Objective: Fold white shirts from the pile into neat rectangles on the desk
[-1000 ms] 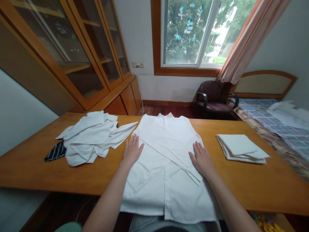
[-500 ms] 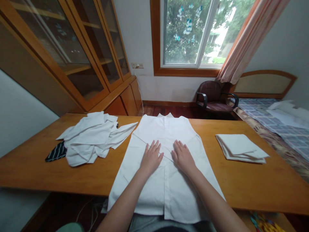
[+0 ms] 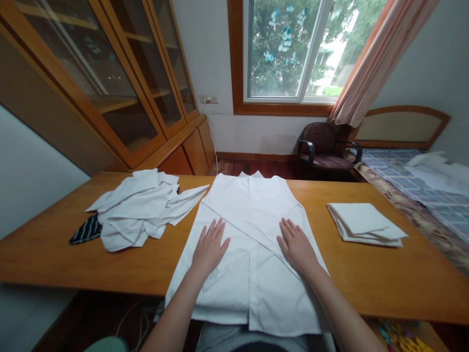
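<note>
A white button-front shirt (image 3: 252,210) is spread on the wooden table (image 3: 366,278), its collar at the far edge and its hem hanging over the near edge. Its sleeves are crossed diagonally over the front. On the left half of the shirt, my left hand (image 3: 210,247) lies flat with fingers stretched out. My right hand (image 3: 297,244) rests flat on the right half, near a sleeve fold. Neither hand grips the cloth.
A rumpled pile of white clothes (image 3: 135,210) lies at the left, with a dark striped cloth (image 3: 86,230) under it. One folded white garment (image 3: 366,222) is at the right. Beyond the table stand a chair (image 3: 322,146), a bed (image 3: 432,181) and a glass-door cabinet (image 3: 146,88).
My hands have slid apart across the shirt, the left one leftward and the right one rightward. More of the crossed sleeves shows between them.
</note>
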Motion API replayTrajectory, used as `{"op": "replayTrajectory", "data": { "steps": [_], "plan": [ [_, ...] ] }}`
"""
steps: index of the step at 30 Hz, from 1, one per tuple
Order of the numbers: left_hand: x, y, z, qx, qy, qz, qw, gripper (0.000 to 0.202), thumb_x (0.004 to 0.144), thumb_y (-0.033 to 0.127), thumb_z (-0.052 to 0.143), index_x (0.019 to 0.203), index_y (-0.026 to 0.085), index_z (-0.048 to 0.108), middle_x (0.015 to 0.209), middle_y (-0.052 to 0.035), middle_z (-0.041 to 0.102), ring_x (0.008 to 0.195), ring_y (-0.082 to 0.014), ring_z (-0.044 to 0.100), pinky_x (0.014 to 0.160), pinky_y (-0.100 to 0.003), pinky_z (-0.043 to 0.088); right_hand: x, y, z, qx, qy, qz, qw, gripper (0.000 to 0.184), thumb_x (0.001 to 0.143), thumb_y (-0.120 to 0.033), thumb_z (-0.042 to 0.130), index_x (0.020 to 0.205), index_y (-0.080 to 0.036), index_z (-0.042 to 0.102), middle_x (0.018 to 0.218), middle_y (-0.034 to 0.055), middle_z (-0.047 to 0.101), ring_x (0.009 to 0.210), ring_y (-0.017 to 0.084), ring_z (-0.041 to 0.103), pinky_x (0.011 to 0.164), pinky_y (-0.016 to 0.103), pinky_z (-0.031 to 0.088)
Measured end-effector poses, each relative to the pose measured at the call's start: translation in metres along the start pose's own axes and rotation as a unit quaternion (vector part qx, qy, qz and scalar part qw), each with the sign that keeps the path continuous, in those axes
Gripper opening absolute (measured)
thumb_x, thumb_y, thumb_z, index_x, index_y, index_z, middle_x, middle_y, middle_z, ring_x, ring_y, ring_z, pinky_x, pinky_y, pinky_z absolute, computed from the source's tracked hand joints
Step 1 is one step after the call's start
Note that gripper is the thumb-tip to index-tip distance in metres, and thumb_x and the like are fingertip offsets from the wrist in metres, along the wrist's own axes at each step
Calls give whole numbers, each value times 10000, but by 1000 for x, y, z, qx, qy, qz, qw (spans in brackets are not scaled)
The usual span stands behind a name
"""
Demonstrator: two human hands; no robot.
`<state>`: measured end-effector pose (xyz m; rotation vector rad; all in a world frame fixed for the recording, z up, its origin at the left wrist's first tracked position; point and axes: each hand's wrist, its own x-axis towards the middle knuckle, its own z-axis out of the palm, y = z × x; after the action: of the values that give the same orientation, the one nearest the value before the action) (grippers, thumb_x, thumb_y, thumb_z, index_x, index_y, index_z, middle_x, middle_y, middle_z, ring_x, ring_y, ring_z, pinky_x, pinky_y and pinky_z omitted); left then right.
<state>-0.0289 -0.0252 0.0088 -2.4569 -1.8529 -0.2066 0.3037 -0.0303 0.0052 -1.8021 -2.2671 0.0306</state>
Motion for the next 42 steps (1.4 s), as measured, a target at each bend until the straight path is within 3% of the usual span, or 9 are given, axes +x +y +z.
{"op": "replayTrajectory", "data": {
  "steps": [5, 12, 16, 30, 42],
  "plan": [
    [-11, -6, -4, 2, 4, -17, 1000, 533, 1010, 398, 380, 1515, 233, 426, 1610, -59, 357, 1508, -273, 291, 1229, -535, 254, -16, 10, -5, -1, 18, 8, 1000, 516, 1016, -343, 358, 1490, -177, 475, 1571, 96, 428, 1475, 280, 349, 1194, 507, 287],
    [-23, 24, -13, -19, 2, 67, 998, 513, 1020, 407, 382, 1507, 258, 440, 1607, -45, 364, 1519, -278, 259, 1226, -585, 233, -31, -18, -10, 9, 5, -56, 998, 509, 1031, -380, 367, 1489, -189, 479, 1592, 80, 388, 1490, 273, 320, 1208, 501, 265],
    [-21, 30, -8, -22, -3, 67, 997, 529, 1013, 412, 405, 1527, 285, 407, 1615, -39, 351, 1524, -273, 246, 1236, -578, 204, -27, -25, -6, 9, -11, -60, 998, 540, 1032, -407, 377, 1528, -198, 419, 1608, 76, 352, 1499, 273, 302, 1214, 507, 250],
    [24, 16, -2, -33, -25, 57, 997, 511, 1031, 422, 376, 1528, 307, 387, 1630, 7, 318, 1528, -244, 234, 1245, -543, 190, 16, -14, 0, -3, -12, -56, 998, 550, 1039, -432, 360, 1526, -183, 423, 1601, 87, 364, 1493, 269, 315, 1209, 503, 253],
    [9, -13, 2, -26, -6, 50, 998, 495, 1050, 367, 307, 1536, 315, 380, 1630, 4, 316, 1522, -217, 259, 1240, -497, 220, -1, 10, 3, -22, -7, -63, 998, 633, 1044, -537, 310, 1555, -168, 364, 1620, 102, 315, 1507, 277, 281, 1212, 506, 245]
  ]
}}
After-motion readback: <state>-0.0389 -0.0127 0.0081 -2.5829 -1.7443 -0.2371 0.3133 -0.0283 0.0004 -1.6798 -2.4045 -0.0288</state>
